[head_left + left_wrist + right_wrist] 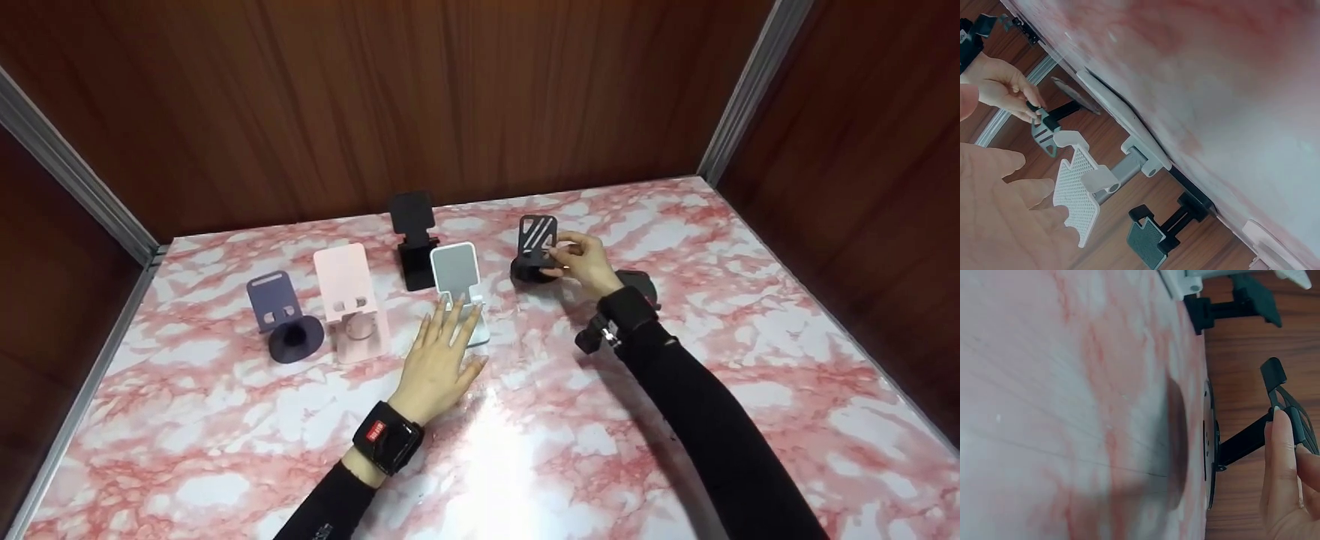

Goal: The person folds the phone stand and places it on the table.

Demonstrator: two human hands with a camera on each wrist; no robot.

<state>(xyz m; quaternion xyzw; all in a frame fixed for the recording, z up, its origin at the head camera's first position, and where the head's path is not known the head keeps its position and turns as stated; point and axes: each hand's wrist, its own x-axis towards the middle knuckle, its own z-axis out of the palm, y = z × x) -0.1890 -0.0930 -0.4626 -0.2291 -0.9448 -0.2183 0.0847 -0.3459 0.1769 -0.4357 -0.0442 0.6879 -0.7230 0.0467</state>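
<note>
My right hand (583, 262) pinches the slotted plate of a black phone stand (526, 273) at the back right. The right wrist view shows the fingers (1282, 450) on the lip of that plate, with the arm and round base (1213, 450) to the left and a shadow on the table beside the base. In front of a white phone stand (455, 271) with a grey pad, my left hand (439, 364) lies with fingers straight and spread, fingertips overlapping the stand's lower part. Its perforated plate (1075, 191) appears beside the fingers in the left wrist view.
To the left stand a dark purple phone stand (274, 300) and a pink one (343, 277). A taller black stand (412, 216) is behind the white one. Another dark object (639, 285) is partly hidden by the right wrist. Wood-grain panels (450, 97) enclose the marbled table (225, 442).
</note>
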